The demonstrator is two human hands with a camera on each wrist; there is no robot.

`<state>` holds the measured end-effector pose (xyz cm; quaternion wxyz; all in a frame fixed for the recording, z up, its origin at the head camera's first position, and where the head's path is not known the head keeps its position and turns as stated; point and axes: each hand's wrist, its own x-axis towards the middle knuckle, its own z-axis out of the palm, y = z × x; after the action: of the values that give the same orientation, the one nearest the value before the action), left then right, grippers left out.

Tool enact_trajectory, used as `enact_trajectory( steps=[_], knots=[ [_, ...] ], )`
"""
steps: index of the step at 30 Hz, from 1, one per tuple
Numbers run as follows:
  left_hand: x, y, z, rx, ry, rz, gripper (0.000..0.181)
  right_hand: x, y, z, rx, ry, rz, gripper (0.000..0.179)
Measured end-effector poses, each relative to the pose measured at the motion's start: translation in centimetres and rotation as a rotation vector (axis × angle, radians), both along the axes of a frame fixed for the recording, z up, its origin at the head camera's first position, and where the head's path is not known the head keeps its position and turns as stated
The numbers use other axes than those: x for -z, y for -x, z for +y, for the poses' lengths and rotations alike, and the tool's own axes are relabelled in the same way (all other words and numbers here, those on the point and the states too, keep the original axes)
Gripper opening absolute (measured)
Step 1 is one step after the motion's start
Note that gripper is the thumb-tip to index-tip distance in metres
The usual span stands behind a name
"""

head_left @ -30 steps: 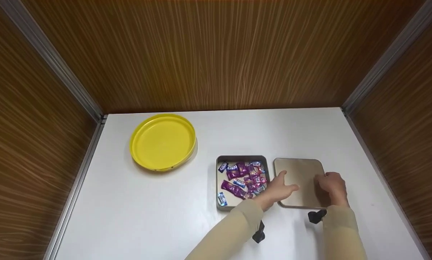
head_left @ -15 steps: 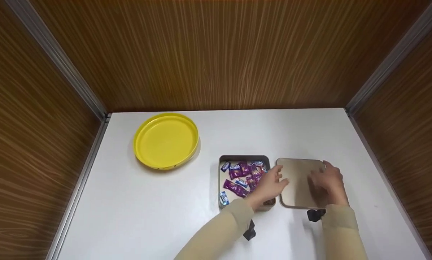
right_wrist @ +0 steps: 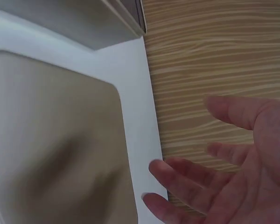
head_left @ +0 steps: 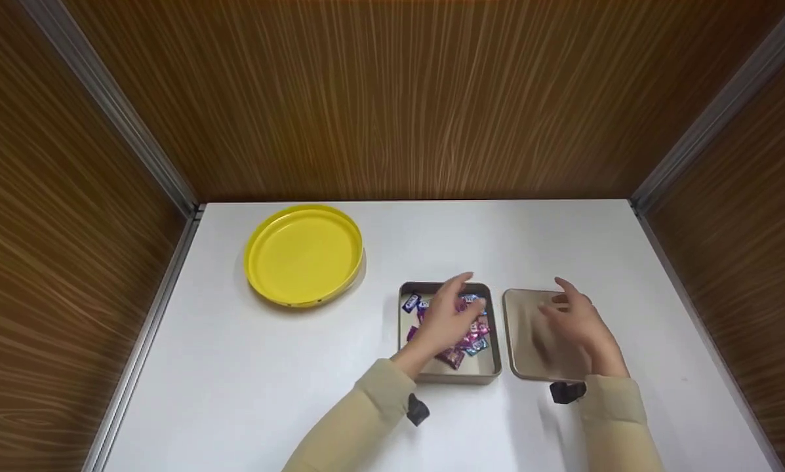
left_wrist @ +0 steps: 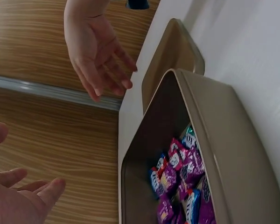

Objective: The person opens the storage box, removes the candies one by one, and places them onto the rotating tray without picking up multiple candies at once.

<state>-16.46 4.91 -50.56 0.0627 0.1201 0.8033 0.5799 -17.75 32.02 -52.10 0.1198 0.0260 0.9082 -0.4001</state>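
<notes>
Left hand: hovering above the tin, the left hand (head_left: 441, 322) holds nothing, its fingers parted and loosely bent.
Right hand: likewise free of any load, the right hand (head_left: 579, 321) hangs over the lid (head_left: 523, 357), fingers relaxed.
Tin and hands: the tin (head_left: 454, 379) lies directly below the left hand, the nearer of the two, and to the left of the right hand; nearly square, it shows no clear long axis.
Tin and lid: the two lie side by side on the white table (head_left: 267, 400), a narrow gap between them, the lid flat to the tin's right.
Look of the tin: tan metal, rounded corners, upright walls, a darker inside.
Sweets: wrapped sweets (head_left: 477, 329) in shiny purple, blue and pink lie loosely inside, partly hidden by the left hand.
Far left: a round yellow tray (head_left: 303, 259) stands well apart from both hands.
</notes>
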Motion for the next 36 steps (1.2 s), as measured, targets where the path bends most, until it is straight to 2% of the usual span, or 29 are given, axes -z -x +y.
enact_trajectory(
  steps=[6, 9, 13, 18, 23, 28, 36],
  knots=[
    [0.8, 0.2, -3.5, -0.087, 0.022, 0.079, 0.054, 0.1, -0.6, -1.4, -0.051, 0.030, 0.035, 0.069],
    [1.4, 0.2, -5.1, -0.128, 0.037, 0.089, 0.054, 0.4, -0.9, -2.0, -0.065, 0.035, 0.042, 0.068],
    [2.1, 0.1, -6.7, -0.189, 0.039, 0.085, 0.054, 0.9, -1.0, -2.6, -0.074, 0.105, 0.029, 0.067],
    [3.3, -0.1, -8.0, -0.269, 0.015, -0.004, 0.054, 1.7, -1.1, -3.3, -0.089, 0.174, 0.011, 0.065],
    [4.4, -0.4, -8.8, -0.311, 0.024, -0.117, 0.053, 2.3, -1.0, -3.9, -0.079, 0.211, -0.011, 0.063],
    [5.4, -0.9, -9.1, -0.304, 0.025, -0.208, 0.053, 3.0, -1.1, -4.4, -0.078, 0.253, -0.027, 0.063],
    [6.9, -1.5, -9.3, -0.247, -0.002, -0.278, 0.052, 4.3, -1.2, -5.4, -0.067, 0.294, -0.063, 0.057]
  ],
)
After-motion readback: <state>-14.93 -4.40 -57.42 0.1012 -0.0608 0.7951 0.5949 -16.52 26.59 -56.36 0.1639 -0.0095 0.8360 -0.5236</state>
